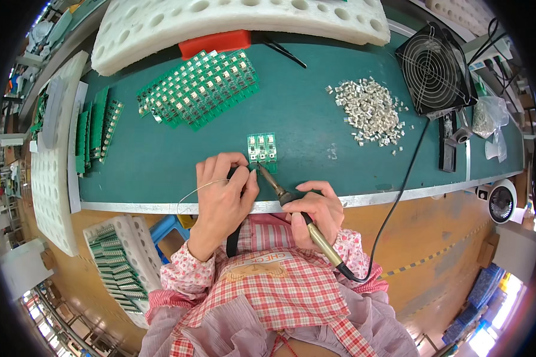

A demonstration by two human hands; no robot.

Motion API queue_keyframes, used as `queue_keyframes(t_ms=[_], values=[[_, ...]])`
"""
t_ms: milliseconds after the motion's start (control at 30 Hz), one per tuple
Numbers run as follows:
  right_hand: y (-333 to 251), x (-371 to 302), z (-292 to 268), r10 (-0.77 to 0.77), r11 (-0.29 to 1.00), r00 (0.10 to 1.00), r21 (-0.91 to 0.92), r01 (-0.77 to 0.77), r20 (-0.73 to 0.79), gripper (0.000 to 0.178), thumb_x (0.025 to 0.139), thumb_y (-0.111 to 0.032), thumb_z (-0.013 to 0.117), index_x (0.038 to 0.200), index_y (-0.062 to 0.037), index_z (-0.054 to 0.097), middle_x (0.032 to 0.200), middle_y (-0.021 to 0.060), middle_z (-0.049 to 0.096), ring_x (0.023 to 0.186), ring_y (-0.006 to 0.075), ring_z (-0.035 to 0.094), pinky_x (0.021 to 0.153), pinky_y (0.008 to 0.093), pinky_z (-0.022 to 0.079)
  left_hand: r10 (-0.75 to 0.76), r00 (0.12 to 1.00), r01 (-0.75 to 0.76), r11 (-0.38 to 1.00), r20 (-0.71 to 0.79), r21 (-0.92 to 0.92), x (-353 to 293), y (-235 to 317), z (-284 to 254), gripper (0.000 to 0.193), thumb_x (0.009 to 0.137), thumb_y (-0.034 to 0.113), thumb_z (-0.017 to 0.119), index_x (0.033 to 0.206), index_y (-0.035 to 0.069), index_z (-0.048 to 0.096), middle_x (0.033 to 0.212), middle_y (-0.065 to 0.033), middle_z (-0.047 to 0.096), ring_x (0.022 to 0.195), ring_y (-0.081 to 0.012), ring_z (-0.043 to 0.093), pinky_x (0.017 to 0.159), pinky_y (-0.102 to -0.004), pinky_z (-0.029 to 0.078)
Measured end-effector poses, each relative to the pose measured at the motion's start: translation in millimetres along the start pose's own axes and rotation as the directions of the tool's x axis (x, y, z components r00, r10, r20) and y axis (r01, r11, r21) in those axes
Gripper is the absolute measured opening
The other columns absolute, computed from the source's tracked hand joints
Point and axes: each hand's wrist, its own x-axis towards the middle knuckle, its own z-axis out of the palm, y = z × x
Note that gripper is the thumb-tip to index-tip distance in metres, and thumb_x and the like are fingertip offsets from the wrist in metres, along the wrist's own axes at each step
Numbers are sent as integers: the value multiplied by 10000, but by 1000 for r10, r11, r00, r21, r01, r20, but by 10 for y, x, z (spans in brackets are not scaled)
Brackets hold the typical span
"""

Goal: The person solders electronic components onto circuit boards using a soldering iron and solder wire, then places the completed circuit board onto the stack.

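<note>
A small green circuit board (pixel 270 140) with white and dark parts lies on the green bench near its front edge. My right hand (pixel 317 213) is closed around a soldering iron (pixel 323 243), whose tip touches or almost touches the lower left of that board. At the board's left lower corner, my left hand (pixel 225 189) pinches a thin length of solder wire (pixel 196 190) that loops out to the left. The wire's end at the board is hidden by my fingers. From the iron's handle a black cord (pixel 393 202) runs up to the right.
Rows of green boards (pixel 199 86) lie at the back left beside a red block (pixel 215 43) and black tweezers (pixel 284 52). A pile of small metal connectors (pixel 370 110) sits on the right, before a black fan (pixel 433 68). White foam trays (pixel 238 22) border the back and left.
</note>
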Motion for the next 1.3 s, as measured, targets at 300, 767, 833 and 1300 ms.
queue_keyframes(t_ms=[300, 767, 833, 1300], values=[[-12, 28, 0, 17, 999, 999, -28, -16, 45, 121, 777, -3, 649, 888, -47, 633, 684, 55, 664, 553, 198, 613, 836, 442, 539, -8, 1000, 8, 999, 2, 39, 19, 10, 24, 112, 780, 26, 704, 758, 25, 594, 950, -73, 587, 811, -263, 518, 724, -391, 366], [-27, -103, -84, -44, 999, 998, 20, 45, -50, 75, 803, -25, 619, 867, -45, 652, 601, 49, 622, 493, 188, 585, 786, 437, 550, -121, 991, 114, 987, -63, -113, -65, -53, -31, 102, 840, 16, 652, 765, 14, 584, 916, -98, 600, 775, -270, 514, 713, -383, 394], [-23, -138, -86, -39, 999, 997, 23, 40, -63, 71, 808, -31, 618, 867, -47, 654, 602, 49, 622, 496, 184, 586, 785, 434, 550, -125, 990, 117, 987, -68, -108, -56, -42, -28, 102, 840, 24, 665, 778, 18, 584, 921, -100, 603, 782, -271, 520, 716, -384, 398], [-35, 47, 6, -30, 997, 999, -74, 32, 35, 133, 760, -1, 667, 885, -47, 662, 682, 50, 658, 561, 198, 617, 807, 409, 546, -124, 991, 120, 991, -56, -66, -22, -15, -12, 263, 760, 8, 742, 1004, 74, 667, 1071, -67, 615, 902, -248, 584, 782, -356, 421]])
